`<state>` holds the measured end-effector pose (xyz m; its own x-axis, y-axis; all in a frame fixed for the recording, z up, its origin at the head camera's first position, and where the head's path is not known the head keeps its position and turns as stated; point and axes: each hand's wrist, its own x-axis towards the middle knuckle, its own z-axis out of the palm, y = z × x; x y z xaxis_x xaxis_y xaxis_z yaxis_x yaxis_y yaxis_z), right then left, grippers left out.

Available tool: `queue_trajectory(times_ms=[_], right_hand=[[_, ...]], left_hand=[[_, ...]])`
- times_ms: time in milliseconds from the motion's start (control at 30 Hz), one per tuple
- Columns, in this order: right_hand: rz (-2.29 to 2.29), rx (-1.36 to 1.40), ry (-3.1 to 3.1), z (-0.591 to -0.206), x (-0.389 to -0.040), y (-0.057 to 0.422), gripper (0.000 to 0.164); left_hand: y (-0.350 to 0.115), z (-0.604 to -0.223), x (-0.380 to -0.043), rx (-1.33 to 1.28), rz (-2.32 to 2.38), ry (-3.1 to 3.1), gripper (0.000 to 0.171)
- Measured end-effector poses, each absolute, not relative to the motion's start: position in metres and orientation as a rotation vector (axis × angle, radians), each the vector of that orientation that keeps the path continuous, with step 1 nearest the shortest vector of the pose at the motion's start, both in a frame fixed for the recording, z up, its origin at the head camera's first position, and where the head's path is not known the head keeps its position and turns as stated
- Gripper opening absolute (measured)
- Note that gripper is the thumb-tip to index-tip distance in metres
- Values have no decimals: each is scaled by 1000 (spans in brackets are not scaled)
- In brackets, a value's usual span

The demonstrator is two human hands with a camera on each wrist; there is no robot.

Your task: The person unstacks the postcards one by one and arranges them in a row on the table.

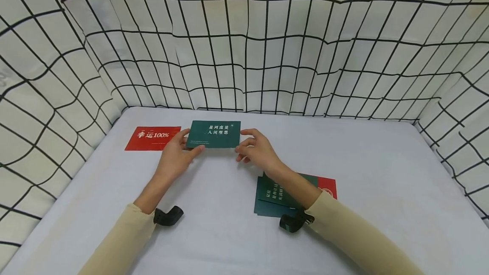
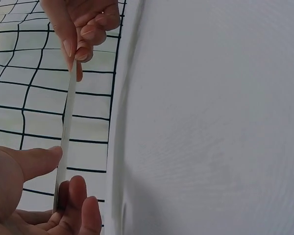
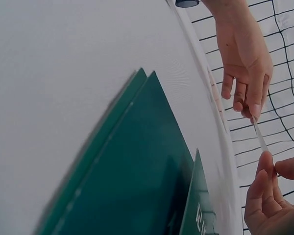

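Both hands hold a green card (image 1: 214,135) with white lettering, one at each short side, above the far part of the table. My left hand (image 1: 176,150) pinches its left end, thumb on the near edge and fingers behind. My right hand (image 1: 259,150) pinches the right end between thumb and fingers. Seen from the left wrist, the card (image 2: 67,127) appears edge-on as a thin pale strip between the two hands. Behind the left hand a red card (image 1: 147,138) with white characters lies on the table, partly covered by the fingers.
Under the right forearm lies a loose pile of green cards (image 1: 267,207), with a red card (image 1: 328,185) sticking out at its right. A white cloth covers the table (image 1: 382,173). Black netting (image 1: 267,54) over white sheeting rises along the back and sides.
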<state>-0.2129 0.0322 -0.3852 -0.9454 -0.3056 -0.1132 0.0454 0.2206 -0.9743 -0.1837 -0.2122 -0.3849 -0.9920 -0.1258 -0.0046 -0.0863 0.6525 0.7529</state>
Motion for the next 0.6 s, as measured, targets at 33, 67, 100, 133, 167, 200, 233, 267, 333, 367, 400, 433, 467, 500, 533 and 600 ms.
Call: queue_trajectory(times_ms=[33,67,100,133,167,200,233,267,333,367,400,433,467,500,533,600], right_hand=[[-1785,-244,2216,-386,-213,31,57],[-1784,-244,2216,-386,-214,30,57],[-1784,-244,2219,-386,-214,30,56],[-1781,-247,2222,-386,-215,28,57],[-1782,-248,2222,-386,-215,27,57],[-1781,-251,2224,-386,-216,27,57],[-1777,-250,2226,-386,-216,26,56],[-1772,-248,2227,-386,-217,25,56],[-1765,-246,2227,-386,-217,24,56],[-1761,-245,2225,-386,-218,24,56],[-1755,-244,2223,-386,-218,23,57],[-1751,-240,2218,-386,-218,22,58],[-1747,-237,2211,-386,-218,21,59],[-1741,-235,2204,-385,-218,20,60],[-1733,-233,2199,-385,-218,19,61],[-1719,-226,2189,-385,-218,17,63]], left_hand=[[-212,-385,-184,190,-1279,-2807,79],[-212,-384,-184,196,-1278,-2804,79],[-212,-384,-184,197,-1279,-2802,79],[-213,-384,-184,198,-1281,-2801,79],[-214,-384,-183,197,-1281,-2800,79],[-215,-384,-183,196,-1279,-2800,79],[-215,-385,-183,196,-1281,-2799,79],[-216,-385,-184,197,-1278,-2799,79],[-217,-386,-184,196,-1270,-2798,78],[-218,-387,-185,195,-1265,-2797,78],[-218,-388,-185,193,-1262,-2796,78],[-219,-388,-186,191,-1260,-2794,77],[-220,-389,-186,189,-1258,-2792,77],[-220,-389,-186,188,-1256,-2792,77],[-221,-390,-186,189,-1254,-2793,77],[-222,-390,-186,195,-1247,-2799,76]])
